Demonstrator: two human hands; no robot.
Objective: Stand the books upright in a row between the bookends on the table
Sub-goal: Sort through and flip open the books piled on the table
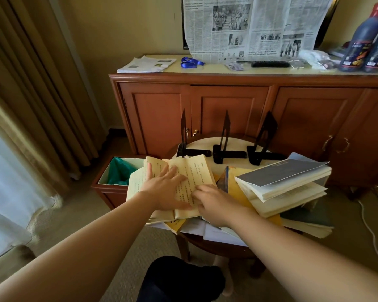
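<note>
On the small round bench (200,141) by the cabinet (249,101), three black bookends (226,147) stand upright along the far edge, spaced apart, nothing between them yet. No book is upright. All the books lie flat or splayed on the near half of the bench.

Left hand (168,188): fingers spread and straight, palm flat on the pages of an open yellowed book (194,168), pressing it down. Not gripping. Right hand (214,203): fingers bent down at the right-side page edge of the same book, just beside the left hand; can't tell whether it pinches pages or only touches them.

Right of that, a messy stack of open books (282,188) lies face-down on itself, a dark-covered one on top, overhanging the bench edge. An orange-covered book (238,184) sits between the stack and the open one, partly buried. More paper pokes out underneath at the near edge.

Progress: essentially zero. Judgement: this is the first book, and it needs closing before it can stand. Left to do: close each book, stand it, fill the bookend gaps. The overhanging stack looks likely to slide if bumped.
</note>
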